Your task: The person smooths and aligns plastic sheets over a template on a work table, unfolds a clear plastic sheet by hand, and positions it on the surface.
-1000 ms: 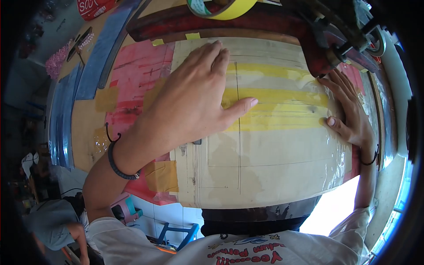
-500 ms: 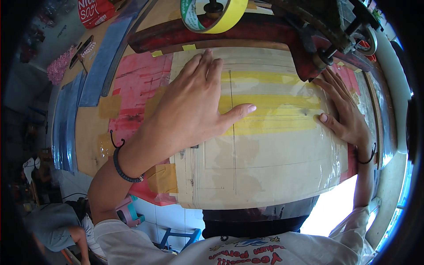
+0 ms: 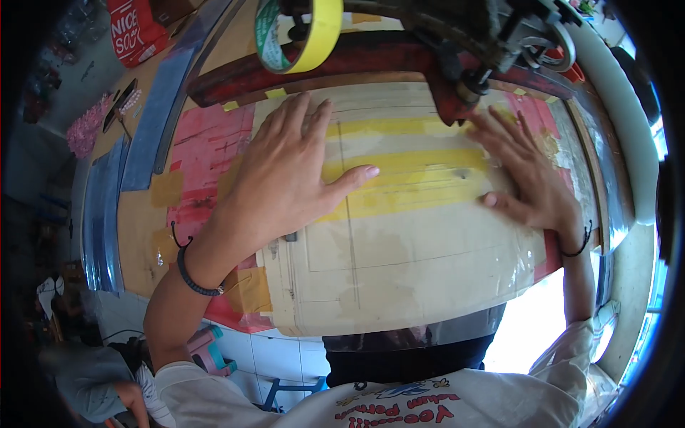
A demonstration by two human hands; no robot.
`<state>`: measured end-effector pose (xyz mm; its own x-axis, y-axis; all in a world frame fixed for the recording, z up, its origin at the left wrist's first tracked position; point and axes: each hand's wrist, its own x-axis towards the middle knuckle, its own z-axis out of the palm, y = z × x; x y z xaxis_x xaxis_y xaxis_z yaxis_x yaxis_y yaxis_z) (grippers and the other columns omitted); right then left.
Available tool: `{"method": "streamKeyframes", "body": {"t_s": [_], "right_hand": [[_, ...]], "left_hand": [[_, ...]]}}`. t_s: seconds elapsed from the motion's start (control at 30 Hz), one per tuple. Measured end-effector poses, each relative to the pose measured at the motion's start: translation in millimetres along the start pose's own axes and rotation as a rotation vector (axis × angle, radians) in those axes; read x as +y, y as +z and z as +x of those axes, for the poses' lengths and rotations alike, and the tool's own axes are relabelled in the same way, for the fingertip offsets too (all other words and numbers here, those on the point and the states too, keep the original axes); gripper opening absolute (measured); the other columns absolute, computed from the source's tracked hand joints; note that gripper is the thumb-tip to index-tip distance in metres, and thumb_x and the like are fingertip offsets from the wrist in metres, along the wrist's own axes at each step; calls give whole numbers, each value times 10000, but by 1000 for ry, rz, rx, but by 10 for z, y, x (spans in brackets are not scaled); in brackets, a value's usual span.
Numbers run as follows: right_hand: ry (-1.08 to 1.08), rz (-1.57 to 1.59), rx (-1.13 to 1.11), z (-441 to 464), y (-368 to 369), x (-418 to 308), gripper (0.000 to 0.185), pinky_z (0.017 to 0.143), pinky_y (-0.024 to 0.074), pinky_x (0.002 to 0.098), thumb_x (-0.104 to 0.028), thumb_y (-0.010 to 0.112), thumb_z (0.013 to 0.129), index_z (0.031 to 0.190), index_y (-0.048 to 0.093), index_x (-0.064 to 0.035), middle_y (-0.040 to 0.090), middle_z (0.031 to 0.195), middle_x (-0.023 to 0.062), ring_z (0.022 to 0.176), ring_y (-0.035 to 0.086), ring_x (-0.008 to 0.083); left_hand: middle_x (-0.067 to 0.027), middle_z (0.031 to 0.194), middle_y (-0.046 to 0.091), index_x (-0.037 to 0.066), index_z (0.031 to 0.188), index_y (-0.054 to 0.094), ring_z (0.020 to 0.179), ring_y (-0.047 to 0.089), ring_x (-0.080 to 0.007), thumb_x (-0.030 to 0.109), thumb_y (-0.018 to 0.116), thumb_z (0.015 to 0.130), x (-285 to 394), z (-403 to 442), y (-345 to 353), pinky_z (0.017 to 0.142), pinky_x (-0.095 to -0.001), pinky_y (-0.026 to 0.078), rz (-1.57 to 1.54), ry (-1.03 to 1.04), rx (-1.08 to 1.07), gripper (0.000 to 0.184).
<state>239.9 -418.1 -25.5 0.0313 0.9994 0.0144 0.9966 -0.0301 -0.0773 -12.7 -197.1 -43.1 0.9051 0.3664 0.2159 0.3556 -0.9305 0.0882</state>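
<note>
A beige board (image 3: 407, 264) with yellow tape strips (image 3: 414, 167) and pencil lines lies in front of me. A glossy clear plastic sheet appears to cover it, and its lower edge hangs by my waist. My left hand (image 3: 285, 160) rests flat on the board's left part, thumb stretched out over the yellow tape. Over the right part is my right hand (image 3: 531, 175), fingers spread and slightly blurred; I cannot tell if it touches the surface. Its fingertips are beside the dark red metal foot (image 3: 453, 103) of a machine. Neither hand holds anything.
A long dark red bar (image 3: 321, 68) crosses behind the board, with a yellow tape roll (image 3: 317, 36) hanging above it. Blue-grey strips (image 3: 150, 135) lie on the left, near a red packet (image 3: 135, 32). Another person (image 3: 100, 381) sits low at the left.
The view has shifted, so the board, machine and both hands appear farther left. My right hand's fingers have spread and are moving. My left hand stays flat on the board.
</note>
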Motion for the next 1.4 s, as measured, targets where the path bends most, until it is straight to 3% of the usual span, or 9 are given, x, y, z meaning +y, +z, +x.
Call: {"method": "streamKeyframes", "body": {"t_s": [0.17,0.47,0.57,0.67,0.7,0.8,1.1,1.3,1.4], "right_hand": [[-20,-113,-31,-90,116,-30,817,1167,43,627,-761,401,846,1472,382,-237,253,1568,148,1465,153,374],[-51,-50,2,-84,102,50,872,1169,65,624,-786,409,821,1457,412,-190,260,1561,162,1461,169,376],[11,-32,62,-68,105,121,828,1178,150,569,-721,412,878,1453,406,-125,281,1548,183,1453,208,367],[269,113,156,-30,152,150,733,1171,233,495,-621,385,953,1452,397,-83,288,1543,194,1449,232,350],[293,17,140,-39,177,164,656,1161,270,451,-551,353,996,1460,387,-88,280,1547,193,1454,223,336],[301,32,120,-20,185,151,656,1180,200,455,-530,369,997,1490,341,-98,230,1574,175,1462,196,348],[251,-118,141,19,233,187,713,1200,137,461,-581,385,972,1497,320,-102,232,1569,184,1471,162,335],[283,-35,207,41,302,239,772,1201,160,457,-660,384,937,1476,364,-107,265,1556,181,1465,176,338],[288,-68,160,36,284,230,702,1204,134,436,-558,390,983,1493,317,-80,244,1564,183,1473,165,317]], "left_hand": [[-284,1460,363,-84,1370,399,1381,342,-401,565,610,869,-27,0,59,1147,-443,291,-36,10,6,847],[-271,1453,385,-83,1381,387,1378,356,-380,585,603,863,7,32,43,1137,-439,306,13,-28,-4,872],[-274,1441,399,-92,1387,377,1361,377,-385,595,600,860,44,24,-8,1127,-439,320,48,-58,-24,894],[-282,1437,402,-110,1391,364,1350,390,-393,597,602,857,19,15,55,1122,-442,326,64,-54,3,917],[-285,1435,404,-116,1389,366,1349,391,-395,601,600,857,20,19,59,1122,-442,326,73,-65,5,922],[-295,1424,415,-130,1380,378,1345,395,-399,604,589,862,38,12,61,1121,-440,327,105,-93,8,923],[-277,1447,405,-111,1373,416,1369,383,-369,511,543,926,73,-15,27,1139,-416,307,85,-49,-8,776],[-306,1415,427,-150,1348,421,1343,420,-371,548,482,948,110,-7,28,1121,-399,353,131,-45,4,806],[-302,1417,427,-150,1348,420,1344,420,-370,550,474,951,113,-13,33,1123,-402,348,131,-53,5,807]]}}
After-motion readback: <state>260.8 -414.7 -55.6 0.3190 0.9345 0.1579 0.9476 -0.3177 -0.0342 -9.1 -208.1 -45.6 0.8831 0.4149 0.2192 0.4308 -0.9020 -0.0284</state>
